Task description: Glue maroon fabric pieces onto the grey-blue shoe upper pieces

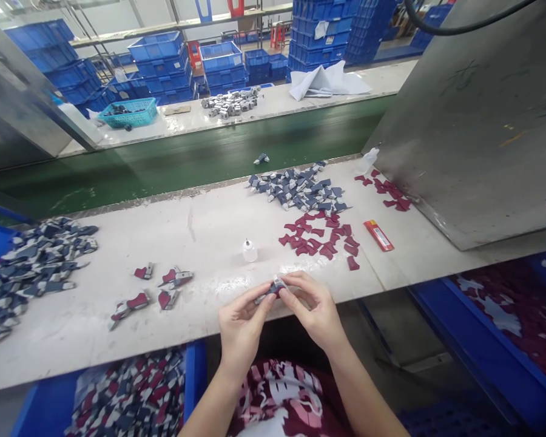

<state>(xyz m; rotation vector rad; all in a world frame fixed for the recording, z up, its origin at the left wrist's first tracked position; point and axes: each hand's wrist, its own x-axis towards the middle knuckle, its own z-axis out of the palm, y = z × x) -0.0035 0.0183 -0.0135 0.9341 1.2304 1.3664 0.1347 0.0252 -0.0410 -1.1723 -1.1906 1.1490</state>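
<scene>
Between both hands, near the table's front edge, is a small plastic part (pixel 276 284) in light grey, dark blue and maroon. My left hand (pixel 242 318) pinches its left end, and my right hand (pixel 316 308) grips the right end with thumb and fingers. My fingers cover much of it. Just beyond them stands a small white bottle (pixel 250 251) with a thin dark tip. Loose maroon pieces (pixel 317 233) lie spread ahead to the right, with a heap of blue-and-grey parts (pixel 298 187) behind. Several parts with maroon inserts (pixel 167 298) rest to the left.
A green conveyor belt (pixel 186 159) runs behind the table. At far left is another heap of parts (pixel 40 258). Below the edge sit a blue bin of parts (pixel 195 370) and one of maroon pieces (pixel 441 315). A red packet (pixel 378 235) lies near the metal panel (pixel 486 133).
</scene>
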